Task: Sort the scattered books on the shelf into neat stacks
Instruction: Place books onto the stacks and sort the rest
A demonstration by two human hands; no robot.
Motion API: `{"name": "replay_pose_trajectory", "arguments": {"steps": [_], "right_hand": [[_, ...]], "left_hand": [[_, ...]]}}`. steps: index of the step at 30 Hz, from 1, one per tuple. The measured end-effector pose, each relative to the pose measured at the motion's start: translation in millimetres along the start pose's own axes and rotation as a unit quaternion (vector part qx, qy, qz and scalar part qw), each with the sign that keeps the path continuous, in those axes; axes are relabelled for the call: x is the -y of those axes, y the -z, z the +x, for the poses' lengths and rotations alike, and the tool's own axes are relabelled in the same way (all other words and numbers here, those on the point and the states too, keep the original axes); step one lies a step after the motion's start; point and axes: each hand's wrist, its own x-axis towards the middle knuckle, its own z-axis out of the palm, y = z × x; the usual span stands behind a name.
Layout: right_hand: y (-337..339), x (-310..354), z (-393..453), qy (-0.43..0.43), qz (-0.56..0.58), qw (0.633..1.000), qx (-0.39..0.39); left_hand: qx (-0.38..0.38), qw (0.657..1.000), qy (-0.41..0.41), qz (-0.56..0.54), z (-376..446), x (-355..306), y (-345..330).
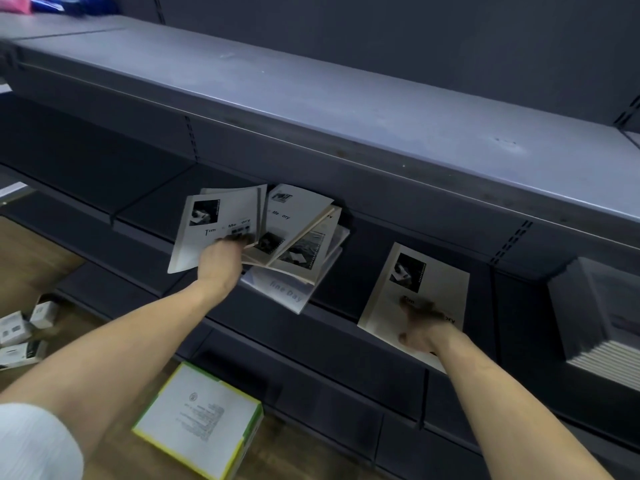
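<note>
Several thin white books lie fanned in a loose pile [298, 237] on the dark middle shelf [145, 216]. My left hand [221, 261] grips the lower edge of the leftmost white book [211, 230] of that pile, which is lifted and tilted. A pale blue book [287, 289] sticks out from under the pile over the shelf edge. To the right, one white book [422, 289] lies flat alone, and my right hand [422, 327] rests on its lower part with fingers spread. A neat stack of books [595, 317] stands at the far right.
The grey upper shelf [311, 84] overhangs the books. On the wooden floor below sit a white box with a yellow-green rim [201, 420] and several small white boxes [24, 334] at the left. Lower shelves [346, 393] jut out beneath my arms.
</note>
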Motion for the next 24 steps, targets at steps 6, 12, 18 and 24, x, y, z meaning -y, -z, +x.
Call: {"name": "replay_pose_trajectory", "arguments": {"steps": [6, 12, 18, 24], "right_hand": [[2, 1, -4, 0.012, -0.017, 1.0, 0.01], [2, 1, -1, 0.008, -0.008, 1.0, 0.011], [2, 1, -1, 0.009, -0.017, 1.0, 0.014], [1, 0, -1, 0.021, -0.045, 0.999, 0.01]], "left_hand": [[-0.001, 1.0, -0.001, -0.005, -3, -6, 0], [-0.007, 1.0, -0.009, -0.003, -6, -8, 1], [-0.006, 1.0, -0.02, 0.001, -8, -13, 0], [0.008, 0.999, -0.015, 0.039, -10, -19, 1]]}}
